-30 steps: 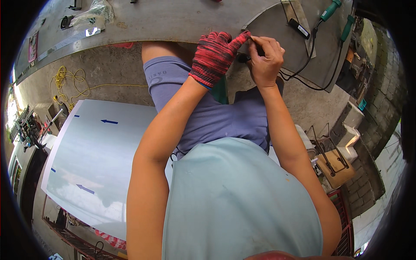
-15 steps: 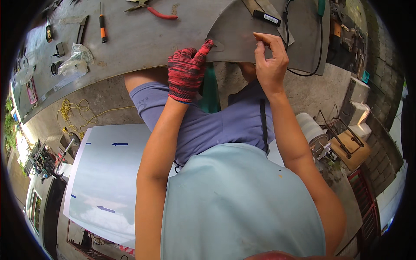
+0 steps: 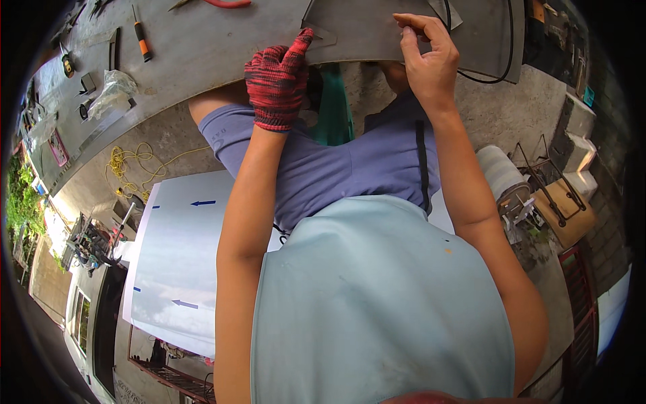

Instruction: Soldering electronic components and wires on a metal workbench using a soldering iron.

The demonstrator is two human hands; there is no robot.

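Observation:
My left hand (image 3: 276, 87), in a red and black knitted glove, is closed at the near edge of the grey metal table (image 3: 202, 50). Its fingertip and thumb meet beside a small pointed corner piece (image 3: 326, 37) on a darker grey sheet (image 3: 367, 47); what they grip is hidden by the glove. To the right, my bare right hand (image 3: 431, 57) hovers over the sheet. Its thumb and forefinger come together in a pinch, and anything between them is too small to make out.
An orange-handled screwdriver (image 3: 143, 46), a clear plastic bag (image 3: 114, 92) and red-handled pliers (image 3: 229, 3) lie on the table's left side. A black cable (image 3: 509, 40) loops at right. Yellow cord (image 3: 121, 165) lies on the floor, near a white panel (image 3: 182, 249) with blue arrows.
The whole view has shifted, so the table and hands sit higher in the picture. My right hand has drawn slightly away from the left. My left hand keeps its place at the pointed corner.

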